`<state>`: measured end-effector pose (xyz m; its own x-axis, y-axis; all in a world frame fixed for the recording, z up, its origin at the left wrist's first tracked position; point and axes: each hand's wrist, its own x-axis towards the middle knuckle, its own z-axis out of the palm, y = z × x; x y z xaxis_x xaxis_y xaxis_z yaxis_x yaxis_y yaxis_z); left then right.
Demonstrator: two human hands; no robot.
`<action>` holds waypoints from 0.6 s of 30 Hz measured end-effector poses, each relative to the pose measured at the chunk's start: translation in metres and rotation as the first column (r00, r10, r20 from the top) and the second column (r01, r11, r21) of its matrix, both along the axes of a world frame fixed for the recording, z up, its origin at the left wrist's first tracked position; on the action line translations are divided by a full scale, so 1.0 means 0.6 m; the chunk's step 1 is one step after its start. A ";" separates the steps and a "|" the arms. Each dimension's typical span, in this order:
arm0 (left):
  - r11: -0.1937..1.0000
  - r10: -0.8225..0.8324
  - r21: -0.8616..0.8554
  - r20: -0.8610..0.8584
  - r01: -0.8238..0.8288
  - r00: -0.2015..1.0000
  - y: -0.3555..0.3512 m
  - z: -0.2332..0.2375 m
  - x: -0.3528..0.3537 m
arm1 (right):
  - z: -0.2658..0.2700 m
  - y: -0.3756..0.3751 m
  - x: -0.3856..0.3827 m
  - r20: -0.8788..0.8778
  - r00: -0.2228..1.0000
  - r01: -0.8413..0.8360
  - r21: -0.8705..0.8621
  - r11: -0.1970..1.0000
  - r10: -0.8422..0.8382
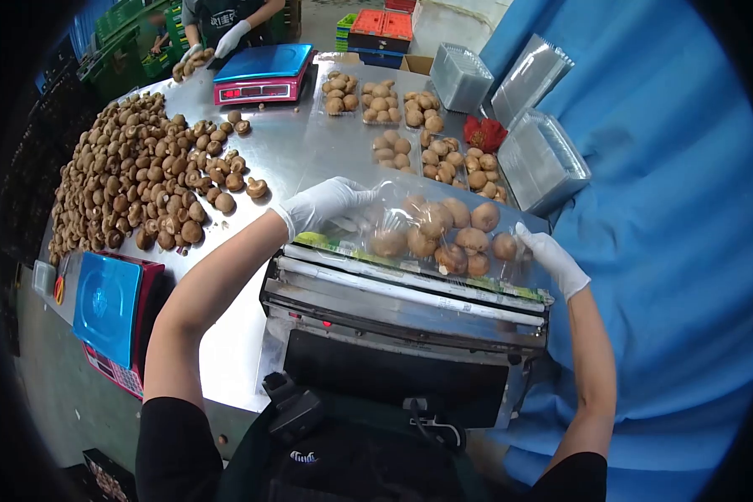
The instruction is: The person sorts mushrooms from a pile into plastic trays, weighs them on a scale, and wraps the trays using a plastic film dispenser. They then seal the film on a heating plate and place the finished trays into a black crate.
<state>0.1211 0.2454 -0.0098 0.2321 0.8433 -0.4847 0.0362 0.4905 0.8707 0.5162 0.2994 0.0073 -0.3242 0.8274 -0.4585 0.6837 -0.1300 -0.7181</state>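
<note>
Clear plastic film (pixel 360 244) stretches over a group of brown mushrooms (pixel 471 240) above the wrapping machine (pixel 393 293). My left hand (pixel 333 203), in a white glove, has its fingers closed on the film at the left of the mushrooms. At the right end, my gloved right hand (pixel 552 258) holds the film's edge beside the mushrooms. The film's shine partly hides the tray under them. White rollers and a green printed strip lie just in front of the mushrooms.
A big mushroom pile (pixel 125 167) covers the table's left. Filled trays (pixel 382 103) stand behind the machine, with empty tray stacks (pixel 544 159) at right. Blue-topped scales (pixel 263 63) (pixel 109 305) stand at back and left. A co-worker's gloved hands (pixel 233 39) hold mushrooms. Blue sheeting (pixel 661 251) hangs right.
</note>
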 end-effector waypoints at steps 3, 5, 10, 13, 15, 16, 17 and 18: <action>0.995 -0.002 0.096 -0.150 0.016 0.989 -0.017 -0.014 -0.002 | -0.014 -0.044 -0.001 -0.126 0.992 0.006 0.165 0.986 0.015; 0.991 0.029 0.131 -0.173 -0.006 0.985 -0.025 -0.021 0.001 | -0.020 -0.057 0.003 -0.153 0.988 0.049 0.168 0.985 -0.023; 0.878 0.316 0.378 -0.002 -0.292 0.949 -0.035 -0.048 0.030 | -0.043 -0.093 -0.037 -0.317 0.880 0.424 0.184 0.887 -0.354; 0.865 0.367 0.402 -0.099 -0.301 0.925 -0.034 -0.035 0.068 | -0.071 -0.089 -0.042 -0.272 0.885 0.464 0.463 0.755 -0.377; 0.908 0.292 0.352 -0.138 -0.228 0.947 -0.044 -0.010 0.069 | -0.046 -0.103 -0.049 -0.324 0.866 0.494 0.435 0.752 -0.381; 0.907 0.267 0.370 -0.140 -0.200 0.953 -0.059 0.006 0.068 | -0.030 -0.121 -0.048 -0.370 0.845 0.521 0.412 0.748 -0.385; 0.916 0.249 0.350 -0.113 -0.196 0.962 -0.086 0.027 0.067 | -0.021 -0.146 -0.041 -0.349 0.904 0.419 0.616 0.667 -0.247; 0.925 0.232 0.326 -0.086 -0.193 0.969 -0.116 0.047 0.067 | -0.008 -0.179 -0.035 -0.293 0.949 0.306 0.782 0.543 -0.112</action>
